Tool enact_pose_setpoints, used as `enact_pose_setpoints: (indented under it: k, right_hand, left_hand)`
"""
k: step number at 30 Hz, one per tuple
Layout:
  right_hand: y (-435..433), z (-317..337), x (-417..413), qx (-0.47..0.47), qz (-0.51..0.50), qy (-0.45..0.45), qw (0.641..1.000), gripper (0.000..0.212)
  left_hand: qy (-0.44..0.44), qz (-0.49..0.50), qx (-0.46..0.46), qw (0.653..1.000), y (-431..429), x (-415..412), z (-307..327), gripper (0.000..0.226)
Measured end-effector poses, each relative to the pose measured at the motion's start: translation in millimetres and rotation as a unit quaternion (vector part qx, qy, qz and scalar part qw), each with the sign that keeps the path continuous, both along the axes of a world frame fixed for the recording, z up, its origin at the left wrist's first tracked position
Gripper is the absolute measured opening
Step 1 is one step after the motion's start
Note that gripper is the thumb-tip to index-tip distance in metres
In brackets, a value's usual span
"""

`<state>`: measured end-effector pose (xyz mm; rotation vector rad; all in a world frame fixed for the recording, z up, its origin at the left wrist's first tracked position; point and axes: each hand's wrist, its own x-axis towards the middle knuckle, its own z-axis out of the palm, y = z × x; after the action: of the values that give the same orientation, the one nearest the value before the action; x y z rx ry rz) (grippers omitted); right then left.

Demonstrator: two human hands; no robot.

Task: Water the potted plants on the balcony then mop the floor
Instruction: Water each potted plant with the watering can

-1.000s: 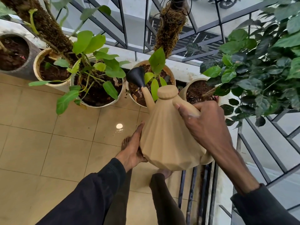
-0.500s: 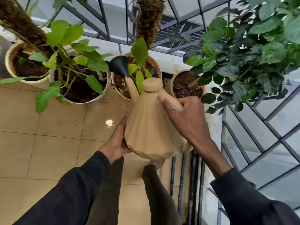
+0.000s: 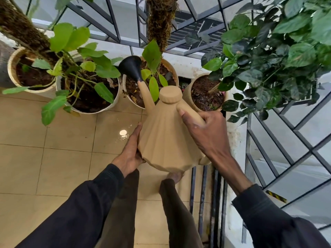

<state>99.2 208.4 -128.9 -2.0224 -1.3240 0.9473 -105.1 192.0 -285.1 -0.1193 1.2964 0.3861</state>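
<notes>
I hold a beige faceted watering can (image 3: 166, 138) in front of me. My right hand (image 3: 206, 135) grips its handle from above. My left hand (image 3: 131, 151) lies flat against the can's left side with straight fingers. The can's black spout head (image 3: 129, 67) hangs over the soil of the middle pot (image 3: 172, 68), which has a mossy pole and a few green leaves. To the right stands a pot (image 3: 188, 90) of dark leafy plant, to the left a wide pot (image 3: 114, 101) with large green leaves and a further pot (image 3: 12, 68).
The pots line a low white ledge (image 3: 184, 61) under a grey metal railing (image 3: 114, 27). More railing (image 3: 279, 140) runs along the right side. Beige floor tiles (image 3: 44, 167) spread to the left, with small wet drops near a light glare (image 3: 123, 132). My legs and one foot show below the can.
The view has shifted a little right and closer to the pots. The can stays in both hands, its spout still over the middle pot.
</notes>
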Motion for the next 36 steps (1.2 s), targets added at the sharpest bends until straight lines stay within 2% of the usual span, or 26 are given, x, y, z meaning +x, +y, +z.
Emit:
enact_pose_setpoints:
  k: [12,28,31,36]
  right_hand:
    - [-7,-11,4,0.001,-0.023,0.032,0.999,0.051]
    - [-9,-14,-3,0.014,-0.032,0.008,0.999,0.044]
    - [-11,-16,-5,0.012,-0.042,0.028,0.999,0.038]
    - [-14,-20,-13,0.015,-0.050,0.028,0.998,0.043]
  left_hand:
    - [0.010,-0.011,0.022,1.000,1,2,6,0.074]
    - [0.028,-0.010,0.030,0.999,7,-3,9,0.068]
    - [0.028,-0.016,0.030,0.999,7,-6,8,0.070]
    - [0.031,-0.029,0.031,0.999,6,-14,4,0.075]
